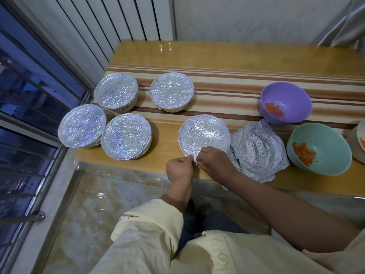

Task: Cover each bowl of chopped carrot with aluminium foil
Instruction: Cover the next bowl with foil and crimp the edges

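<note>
A foil-covered bowl (204, 134) sits near the table's front edge. My left hand (179, 168) and my right hand (216, 161) both pinch the foil at its near rim. Several other foil-covered bowls stand to the left, such as one at the far left (82, 128) and one at the back (171, 91). A purple bowl (286, 101) and a teal bowl (320, 149), both open, hold chopped carrot (304, 153). A pile of loose crumpled foil sheets (258, 151) lies between the bowl I hold and the teal bowl.
A further bowl (358, 143) with carrot is cut off by the right edge. The wooden table (217, 54) has a striped band across its middle. A barred window (29, 115) runs along the left, with glossy floor tiles (98, 194) below the table's front edge.
</note>
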Action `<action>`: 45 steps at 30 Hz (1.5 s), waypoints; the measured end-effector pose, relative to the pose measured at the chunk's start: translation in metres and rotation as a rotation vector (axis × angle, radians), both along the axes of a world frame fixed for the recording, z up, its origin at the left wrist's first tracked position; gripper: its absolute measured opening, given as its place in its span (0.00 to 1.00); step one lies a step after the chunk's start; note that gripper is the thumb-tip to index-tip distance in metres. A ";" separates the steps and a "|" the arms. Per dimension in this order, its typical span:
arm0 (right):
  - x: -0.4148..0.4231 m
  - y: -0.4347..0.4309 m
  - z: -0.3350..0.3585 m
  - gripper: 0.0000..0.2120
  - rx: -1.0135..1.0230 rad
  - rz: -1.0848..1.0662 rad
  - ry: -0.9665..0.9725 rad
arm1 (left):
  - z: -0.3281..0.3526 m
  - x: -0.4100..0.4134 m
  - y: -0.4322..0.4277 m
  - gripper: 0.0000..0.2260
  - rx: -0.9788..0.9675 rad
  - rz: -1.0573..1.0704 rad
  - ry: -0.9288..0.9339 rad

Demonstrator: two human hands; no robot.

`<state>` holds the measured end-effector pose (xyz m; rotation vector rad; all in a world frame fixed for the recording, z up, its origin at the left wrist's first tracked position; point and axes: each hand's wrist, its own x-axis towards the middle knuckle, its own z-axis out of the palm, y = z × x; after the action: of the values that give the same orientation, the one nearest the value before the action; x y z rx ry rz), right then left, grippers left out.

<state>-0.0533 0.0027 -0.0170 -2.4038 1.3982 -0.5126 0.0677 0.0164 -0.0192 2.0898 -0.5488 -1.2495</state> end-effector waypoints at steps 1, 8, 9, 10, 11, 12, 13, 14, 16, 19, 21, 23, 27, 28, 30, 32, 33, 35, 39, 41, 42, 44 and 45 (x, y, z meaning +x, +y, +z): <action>0.000 0.000 0.000 0.09 -0.002 -0.004 -0.003 | -0.006 0.001 -0.001 0.07 0.002 -0.004 0.003; 0.000 0.001 -0.001 0.09 0.019 -0.010 -0.014 | 0.006 -0.002 0.001 0.13 0.000 -0.022 -0.022; 0.001 0.001 -0.001 0.08 0.029 -0.006 -0.015 | 0.005 -0.002 0.000 0.12 0.008 -0.020 -0.027; 0.001 0.000 0.000 0.08 0.035 0.000 -0.017 | 0.005 -0.001 -0.001 0.11 0.014 -0.030 -0.047; 0.000 0.000 0.001 0.09 0.032 0.006 -0.018 | 0.005 0.000 -0.003 0.10 0.017 -0.037 -0.066; -0.003 0.000 0.001 0.10 0.026 0.011 -0.015 | 0.005 0.001 -0.004 0.10 0.014 -0.040 -0.079; -0.005 -0.001 0.003 0.12 0.016 0.013 -0.007 | 0.007 0.003 -0.005 0.11 0.011 -0.038 -0.085; -0.008 -0.001 0.004 0.13 0.006 0.013 0.006 | 0.006 0.004 -0.006 0.11 0.005 -0.037 -0.088; -0.012 -0.001 0.005 0.12 -0.015 0.017 0.043 | 0.006 0.006 -0.007 0.10 0.002 -0.040 -0.075; -0.009 -0.001 0.004 0.11 -0.031 0.026 0.089 | 0.004 0.003 -0.005 0.13 0.014 -0.053 -0.048; -0.005 -0.002 0.004 0.11 -0.039 0.023 0.089 | -0.001 0.000 -0.003 0.19 0.014 -0.060 -0.013; -0.004 -0.003 0.004 0.11 -0.040 0.025 0.071 | -0.012 -0.001 -0.003 0.19 0.014 -0.052 0.015; -0.006 -0.004 0.003 0.10 -0.024 0.032 0.047 | -0.027 0.003 -0.008 0.16 0.002 -0.003 0.052; -0.006 -0.005 0.003 0.10 -0.020 0.034 0.041 | -0.025 0.003 -0.009 0.15 0.000 -0.003 0.056; -0.006 -0.006 0.002 0.09 -0.014 0.043 0.030 | -0.006 0.002 -0.009 0.12 0.019 -0.008 0.048; -0.006 -0.006 0.002 0.09 -0.014 0.055 0.021 | 0.003 0.001 -0.010 0.09 0.034 0.011 0.031; -0.006 -0.007 0.001 0.09 -0.014 0.057 0.016 | 0.005 0.001 -0.011 0.09 0.040 0.026 0.017; -0.005 -0.007 0.000 0.09 -0.014 0.046 0.004 | 0.007 0.001 -0.014 0.10 0.043 0.051 -0.004; -0.005 -0.007 0.000 0.09 -0.014 0.040 -0.002 | 0.007 -0.002 -0.012 0.06 0.038 0.032 -0.013; -0.005 -0.006 0.001 0.09 -0.017 0.041 -0.003 | 0.004 -0.004 -0.010 0.10 0.034 0.041 0.014; -0.006 -0.006 0.001 0.09 -0.017 0.044 -0.003 | 0.002 -0.004 -0.009 0.11 0.033 0.052 0.023; -0.006 -0.006 0.000 0.09 -0.015 0.048 -0.006 | 0.000 -0.004 -0.009 0.08 0.031 0.052 0.014; -0.007 -0.006 0.000 0.09 -0.016 0.050 -0.009 | 0.000 -0.004 -0.010 0.06 0.031 0.049 0.002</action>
<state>-0.0598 -0.0034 -0.0170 -2.4399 1.3311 -0.5233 0.0633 0.0064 -0.0190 2.1153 -0.4768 -1.2390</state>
